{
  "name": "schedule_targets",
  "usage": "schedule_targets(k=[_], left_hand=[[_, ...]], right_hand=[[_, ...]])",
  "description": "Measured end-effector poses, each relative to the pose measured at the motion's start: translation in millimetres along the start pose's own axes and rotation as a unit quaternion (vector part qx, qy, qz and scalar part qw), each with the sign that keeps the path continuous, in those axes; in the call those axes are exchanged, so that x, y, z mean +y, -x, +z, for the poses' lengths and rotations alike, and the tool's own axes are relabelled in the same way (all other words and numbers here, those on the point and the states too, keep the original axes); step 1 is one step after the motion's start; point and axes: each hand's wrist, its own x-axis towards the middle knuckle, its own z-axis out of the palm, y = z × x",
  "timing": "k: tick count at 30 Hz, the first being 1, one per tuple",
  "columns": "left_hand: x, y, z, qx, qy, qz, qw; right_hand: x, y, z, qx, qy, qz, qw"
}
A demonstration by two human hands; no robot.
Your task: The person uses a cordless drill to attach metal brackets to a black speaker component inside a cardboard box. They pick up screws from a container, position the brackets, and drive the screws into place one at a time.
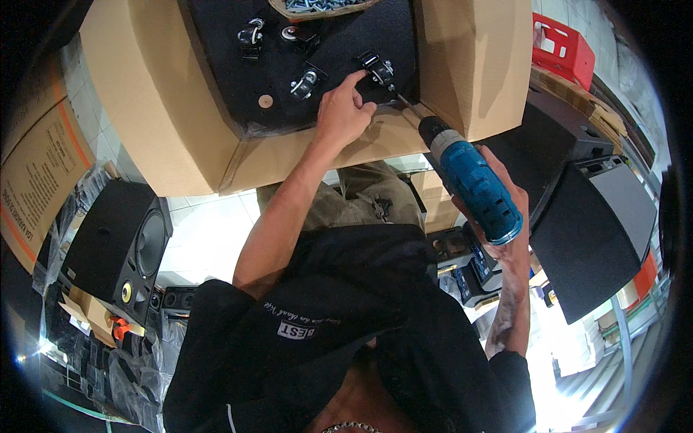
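My right hand is wrapped round the grip of a blue cordless drill. From its black chuck a long thin bit points up and left, its tip at the near corner of a caster wheel. My left hand reaches to the same caster, index finger stretched out with the fingertip at its edge, thumb apart and other fingers partly curled. That caster lies on a black panel framed by cardboard flaps. Other casters and a caster with a reddish centre lie nearby on it.
A tray of loose screws sits at the panel's far edge. Open carton flaps surround the panel. A black speaker stands at left, with dark speaker cabinets at right. Beyond them is a red plastic piece.
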Motion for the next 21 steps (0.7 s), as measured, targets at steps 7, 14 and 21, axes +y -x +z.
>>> schedule_targets(k=[7,14,21], left_hand=[[7,13,-9,0.023,0.026,-0.007,0.999],[54,41,-9,0.056,0.098,0.246,0.963],[99,65,-1,0.034,0.155,0.417,0.895]], right_hand=[[0,-2,-1,0.001,-0.020,0.003,1.000],[-4,-3,1,-0.020,-0.008,0.030,0.999],[-4,0,2,0.012,-0.080,-0.028,0.996]])
